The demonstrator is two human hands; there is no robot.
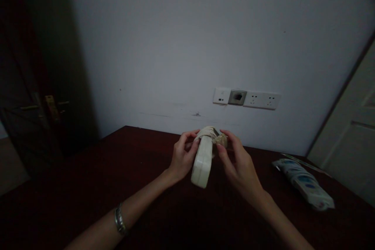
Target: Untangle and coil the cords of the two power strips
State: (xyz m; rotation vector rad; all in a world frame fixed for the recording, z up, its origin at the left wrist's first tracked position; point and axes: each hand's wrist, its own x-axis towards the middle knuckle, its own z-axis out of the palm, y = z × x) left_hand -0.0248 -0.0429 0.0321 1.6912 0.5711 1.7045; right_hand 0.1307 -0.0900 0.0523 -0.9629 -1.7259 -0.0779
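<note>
A cream, thick-soled sandal [202, 161] is held up over the dark wooden table [88, 187], sole edge toward me. My left hand [183, 156] grips its left side, fingers curled round the straps. My right hand [234, 160] pinches a small crumpled beige wad [221, 139] at the top of the sandal, by the strap opening. A bracelet [120, 220] circles my left wrist.
A white and blue plastic packet [304, 183] lies on the table at the right. Wall sockets [246, 98] sit on the white wall behind. A dark door with a brass lock [51, 107] stands at the left, a pale door [348, 140] at the right.
</note>
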